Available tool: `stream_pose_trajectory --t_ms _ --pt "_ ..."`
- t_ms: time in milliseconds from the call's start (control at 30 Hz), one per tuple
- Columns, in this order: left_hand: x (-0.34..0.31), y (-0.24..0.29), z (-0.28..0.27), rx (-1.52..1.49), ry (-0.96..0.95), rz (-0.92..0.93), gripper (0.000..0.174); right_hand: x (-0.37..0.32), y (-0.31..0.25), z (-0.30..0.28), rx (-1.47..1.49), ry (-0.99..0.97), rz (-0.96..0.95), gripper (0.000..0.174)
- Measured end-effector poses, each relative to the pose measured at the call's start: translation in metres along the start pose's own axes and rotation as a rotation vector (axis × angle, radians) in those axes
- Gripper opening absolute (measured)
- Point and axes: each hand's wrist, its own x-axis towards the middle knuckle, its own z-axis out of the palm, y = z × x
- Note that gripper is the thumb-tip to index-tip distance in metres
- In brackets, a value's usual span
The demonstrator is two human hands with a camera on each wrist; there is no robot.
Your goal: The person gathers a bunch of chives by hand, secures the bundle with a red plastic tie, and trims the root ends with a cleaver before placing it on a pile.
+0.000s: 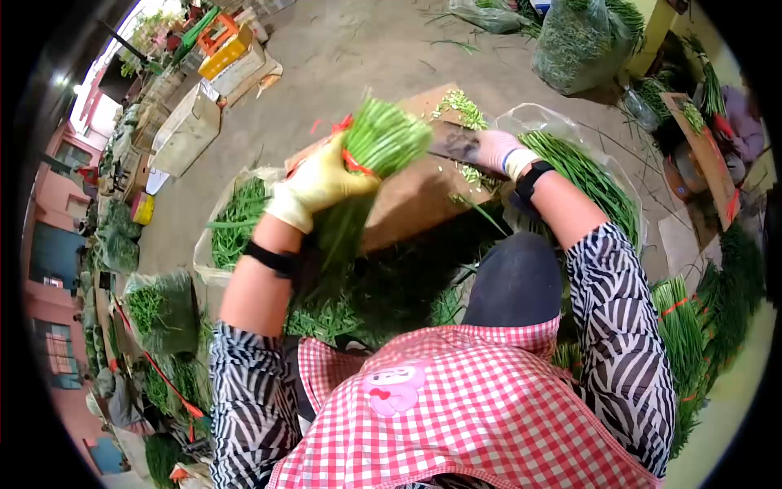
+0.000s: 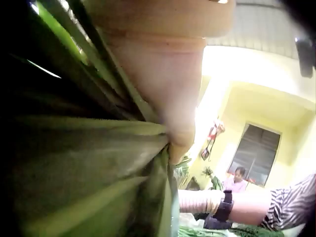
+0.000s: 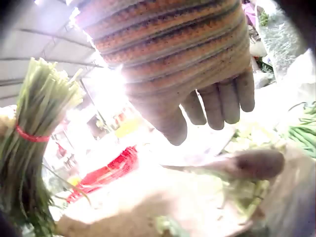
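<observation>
My left hand (image 1: 326, 179), in a pale yellow glove, grips a thick bunch of chives (image 1: 395, 134) tied with a red band (image 3: 32, 136). Its trimmed pale ends point up and away, and the leaves hang below the hand. The right hand (image 1: 494, 151), in a striped glove with dirty grey fingers, hovers at the right side of a brown board (image 1: 407, 200). In the right wrist view its fingers (image 3: 215, 106) are straight, above a knife (image 3: 256, 165) lying on the board. Small cut ends (image 1: 463, 107) lie scattered around the blade.
Loose chives fill a plastic-lined container (image 1: 582, 167) on the right and another (image 1: 242, 216) on the left. Red ties (image 3: 111, 170) lie by the board's left side. A full plastic bag (image 1: 582, 45) stands beyond, and tied bunches (image 1: 684, 326) lie at right. Another person (image 2: 237, 182) sits farther off.
</observation>
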Motion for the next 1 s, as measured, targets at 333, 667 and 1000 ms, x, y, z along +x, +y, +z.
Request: stream_pose_trajectory --t_ms 333,667,1000 --pt "0.053 -0.061 0.151 0.511 -0.177 -0.057 0.129 0.045 0.030 0.074 -0.393 0.136 0.012 0.023" --pt "0.081 -0.019 0.186 0.576 -0.231 -0.361 0.128 0.018 0.002 0.018 -0.316 0.203 0.064 0.046" --pt "0.093 -0.039 0.199 0.581 -0.176 -0.347 0.107 -0.070 -0.021 0.026 -0.030 0.262 0.095 0.033"
